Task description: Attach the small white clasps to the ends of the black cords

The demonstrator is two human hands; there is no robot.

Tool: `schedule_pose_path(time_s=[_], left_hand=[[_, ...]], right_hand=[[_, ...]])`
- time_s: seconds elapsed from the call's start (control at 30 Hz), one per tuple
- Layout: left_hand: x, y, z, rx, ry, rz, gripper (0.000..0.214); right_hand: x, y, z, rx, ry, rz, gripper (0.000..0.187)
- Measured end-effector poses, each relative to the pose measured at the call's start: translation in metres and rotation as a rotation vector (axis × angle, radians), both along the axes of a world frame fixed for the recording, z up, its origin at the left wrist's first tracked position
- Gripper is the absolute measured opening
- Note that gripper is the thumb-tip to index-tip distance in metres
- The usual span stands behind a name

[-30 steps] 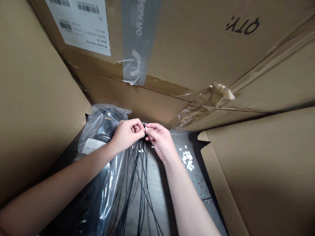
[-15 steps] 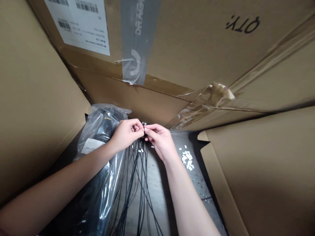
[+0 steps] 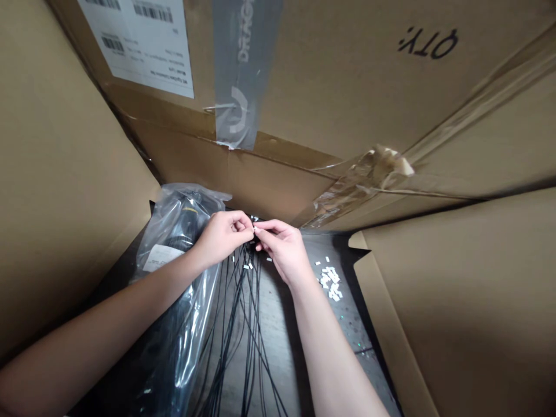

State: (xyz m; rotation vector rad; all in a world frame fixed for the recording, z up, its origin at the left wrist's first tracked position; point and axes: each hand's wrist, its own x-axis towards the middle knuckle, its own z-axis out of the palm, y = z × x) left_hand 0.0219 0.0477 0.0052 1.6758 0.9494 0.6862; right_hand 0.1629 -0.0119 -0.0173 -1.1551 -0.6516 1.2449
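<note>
My left hand [image 3: 226,236] and my right hand [image 3: 281,248] meet fingertip to fingertip above the dark tabletop, both closed in a pinch. A small white connector [image 3: 255,230] shows at the tips of my right thumb and forefinger. What my left fingers pinch is hidden, though they press right up against the connector. Thin black wires [image 3: 247,313] run from below my hands toward the near edge, and a few have small white pieces at their far ends. Right of my right hand lies a loose pile of small white connectors [image 3: 330,282].
A clear plastic bag [image 3: 195,324] packed with black cables lies beneath my left forearm. A large taped cardboard box [image 3: 330,75] stands at the back. Cardboard panels rise at the left [image 3: 65,191] and right [image 3: 469,289] of the dark tabletop [image 3: 278,336].
My hands stay nearly in place; the fingertips have shifted very slightly around the white connector. The wires, pile and bag look unchanged.
</note>
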Motion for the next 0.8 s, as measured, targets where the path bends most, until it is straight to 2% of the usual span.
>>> schedule_pose_path(time_s=[0.47,0.8], left_hand=[[0.000,0.002,0.001,-0.070,-0.030,-0.008,0.015],[0.000,0.002,-0.003,-0.043,-0.041,0.017,0.012]], right_hand=[[0.001,-0.001,-0.001,0.004,-0.099,0.028,0.019],[-0.002,-0.001,0.010,-0.035,0.050,0.006,0.021]])
